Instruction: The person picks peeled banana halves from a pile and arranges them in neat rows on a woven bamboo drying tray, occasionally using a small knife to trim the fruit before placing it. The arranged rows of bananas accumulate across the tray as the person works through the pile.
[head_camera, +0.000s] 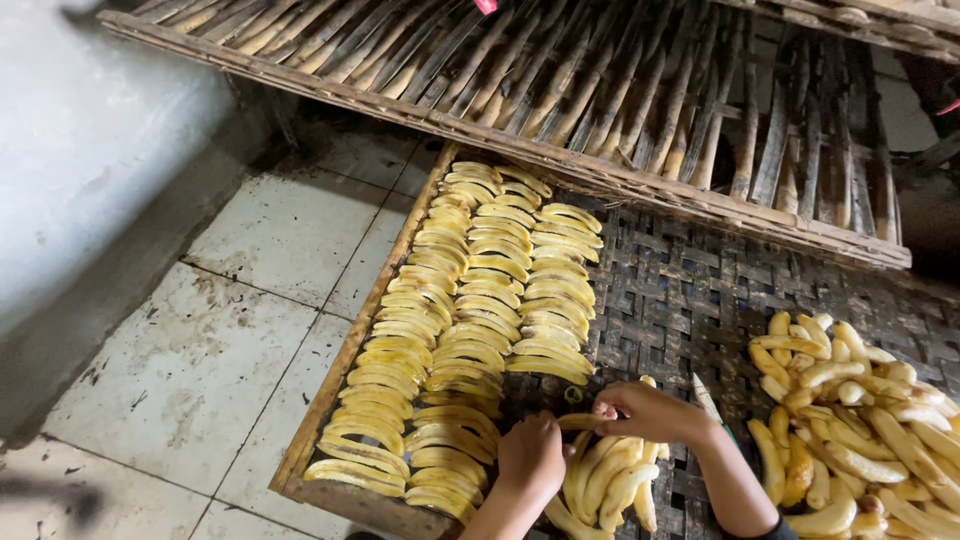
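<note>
While three rows (470, 330) lie, two hands (590, 430) place one banana slice (578, 421).

head cam | steep downward view | close over woven tray (700, 290) | single view

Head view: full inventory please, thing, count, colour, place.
Banana slices: many, yellow, three neat rows on the tray's left part.
Peeled bananas: a heap, yellow, tray's right side.
Small banana pile: several, yellow, under the hands.
Woven tray: one, dark with wooden rim, on the floor.
Slatted rack: one, brown bamboo, above the tray.
Floor tiles: pale, stained, left.
Left hand: at the third row's near end.
Right hand: pinching a banana piece.
</note>
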